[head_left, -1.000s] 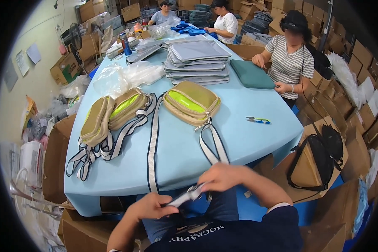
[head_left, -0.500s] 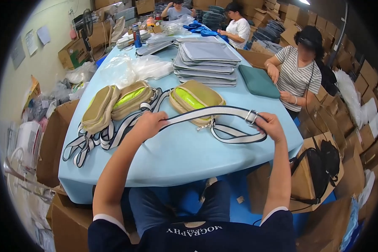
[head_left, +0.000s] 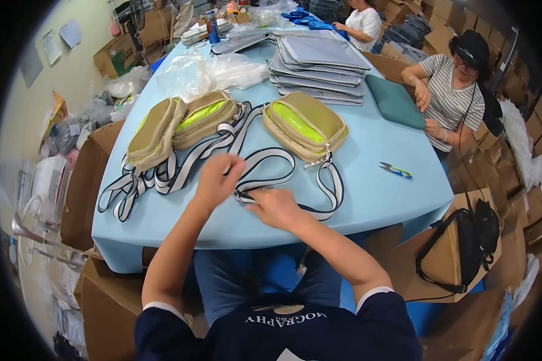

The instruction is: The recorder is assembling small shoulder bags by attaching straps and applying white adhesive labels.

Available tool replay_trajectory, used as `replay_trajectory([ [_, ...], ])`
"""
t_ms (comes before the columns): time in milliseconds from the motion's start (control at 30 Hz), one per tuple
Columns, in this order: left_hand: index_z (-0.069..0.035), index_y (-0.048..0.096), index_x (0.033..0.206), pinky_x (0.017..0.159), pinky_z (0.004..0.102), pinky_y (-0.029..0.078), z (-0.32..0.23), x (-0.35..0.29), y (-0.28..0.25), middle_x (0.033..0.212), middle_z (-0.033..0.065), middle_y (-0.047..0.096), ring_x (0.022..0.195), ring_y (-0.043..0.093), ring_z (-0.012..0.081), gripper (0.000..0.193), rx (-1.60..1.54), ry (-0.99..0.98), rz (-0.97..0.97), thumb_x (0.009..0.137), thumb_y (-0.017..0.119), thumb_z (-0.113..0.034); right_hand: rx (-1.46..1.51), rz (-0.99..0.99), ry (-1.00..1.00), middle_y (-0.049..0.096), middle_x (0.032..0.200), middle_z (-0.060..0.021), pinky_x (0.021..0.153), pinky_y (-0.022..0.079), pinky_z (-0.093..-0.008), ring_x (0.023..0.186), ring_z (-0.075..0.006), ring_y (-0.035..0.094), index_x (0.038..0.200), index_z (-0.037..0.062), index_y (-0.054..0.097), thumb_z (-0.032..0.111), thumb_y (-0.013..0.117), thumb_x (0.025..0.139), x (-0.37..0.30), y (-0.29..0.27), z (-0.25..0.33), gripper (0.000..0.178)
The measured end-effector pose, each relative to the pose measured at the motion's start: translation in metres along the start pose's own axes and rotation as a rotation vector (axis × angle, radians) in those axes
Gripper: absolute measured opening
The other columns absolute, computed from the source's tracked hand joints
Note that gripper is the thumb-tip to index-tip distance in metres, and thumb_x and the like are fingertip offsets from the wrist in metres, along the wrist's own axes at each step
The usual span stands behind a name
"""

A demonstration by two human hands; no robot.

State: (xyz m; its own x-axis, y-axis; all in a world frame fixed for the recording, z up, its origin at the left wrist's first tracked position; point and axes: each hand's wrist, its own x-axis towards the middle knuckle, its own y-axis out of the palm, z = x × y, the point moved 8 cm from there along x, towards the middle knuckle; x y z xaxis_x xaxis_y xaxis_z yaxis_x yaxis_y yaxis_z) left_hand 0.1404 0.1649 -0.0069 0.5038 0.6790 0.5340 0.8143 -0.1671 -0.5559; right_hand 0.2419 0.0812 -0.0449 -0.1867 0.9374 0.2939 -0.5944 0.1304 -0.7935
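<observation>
A khaki bag with lime-green panels (head_left: 304, 124) lies in front of me, and its white-and-navy webbing strap (head_left: 286, 157) loops toward me on the table. My right hand (head_left: 276, 207) is closed on the strap beside its slider, low over the tabletop. Just left of it, my left hand (head_left: 218, 180) is raised with thumb and fingers apart and nothing visible in it. To the left lie two similar bags, one upright-leaning (head_left: 156, 132) and another (head_left: 205, 118) touching it, their straps (head_left: 190, 168) tangled in front.
Thread snips (head_left: 396, 171) lie on the light-blue table (head_left: 379, 207) at right. Behind are stacked grey pouches (head_left: 319, 66), clear plastic bags (head_left: 211, 75) and a teal case (head_left: 394, 102), beside a co-worker in stripes (head_left: 451, 90). Cardboard boxes (head_left: 96, 180) stand beside the table.
The stretched strap has been lowered and now lies looped on the table. My right hand has swung left toward my left hand, which has let go. The snips have come into sight.
</observation>
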Motion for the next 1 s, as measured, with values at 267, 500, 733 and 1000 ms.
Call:
replay_trajectory([
  [267, -0.009, 0.058, 0.089, 0.084, 0.0398, 0.043, -0.048, -0.068, 0.010, 0.126, 0.0167, 0.046, 0.099, 0.054, 0.0337, 0.019, 0.179, 0.260, 0.167, 0.075, 0.069, -0.016, 0.035, -0.086, 0.033, 0.066, 0.091, -0.0125, 0.077, 0.046, -0.0407, 0.089, -0.0305, 0.060, 0.103, 0.0063, 0.064, 0.013, 0.055, 0.084, 0.013, -0.054, -0.055, 0.022],
  [500, -0.007, 0.056, 0.087, 0.088, 0.0408, 0.043, -0.026, -0.081, 0.005, 0.128, 0.0183, 0.046, 0.103, 0.053, 0.0358, 0.020, 0.105, 0.134, 0.320, 0.075, 0.070, -0.013, -0.418, -0.205, -0.122, 0.061, 0.094, -0.0100, 0.085, 0.038, -0.0391, 0.105, -0.0281, 0.050, 0.099, 0.0111, 0.067, 0.004, 0.058, 0.074, 0.027, -0.047, -0.034, 0.027],
  [733, -0.005, 0.056, 0.084, 0.081, 0.0382, 0.045, -0.030, -0.088, -0.006, 0.107, 0.0124, 0.060, 0.090, 0.057, 0.0319, 0.017, 0.134, 0.209, 0.262, 0.076, 0.069, -0.013, -0.689, 0.079, -0.097, 0.063, 0.085, -0.0115, 0.086, 0.038, -0.0394, 0.097, -0.0287, 0.055, 0.085, 0.0036, 0.066, 0.006, 0.057, 0.069, 0.048, -0.030, -0.055, 0.019],
  [1000, -0.007, 0.057, 0.086, 0.083, 0.0384, 0.043, 0.009, -0.078, -0.060, 0.097, 0.0072, 0.063, 0.093, 0.057, 0.0287, 0.021, 0.358, 0.203, 0.104, 0.071, 0.070, -0.009, -0.458, 0.148, 0.113, 0.062, 0.094, -0.0141, 0.065, 0.049, -0.0434, 0.081, -0.0306, 0.062, 0.077, 0.0018, 0.061, 0.002, 0.052, 0.072, -0.033, -0.062, -0.045, 0.010],
])
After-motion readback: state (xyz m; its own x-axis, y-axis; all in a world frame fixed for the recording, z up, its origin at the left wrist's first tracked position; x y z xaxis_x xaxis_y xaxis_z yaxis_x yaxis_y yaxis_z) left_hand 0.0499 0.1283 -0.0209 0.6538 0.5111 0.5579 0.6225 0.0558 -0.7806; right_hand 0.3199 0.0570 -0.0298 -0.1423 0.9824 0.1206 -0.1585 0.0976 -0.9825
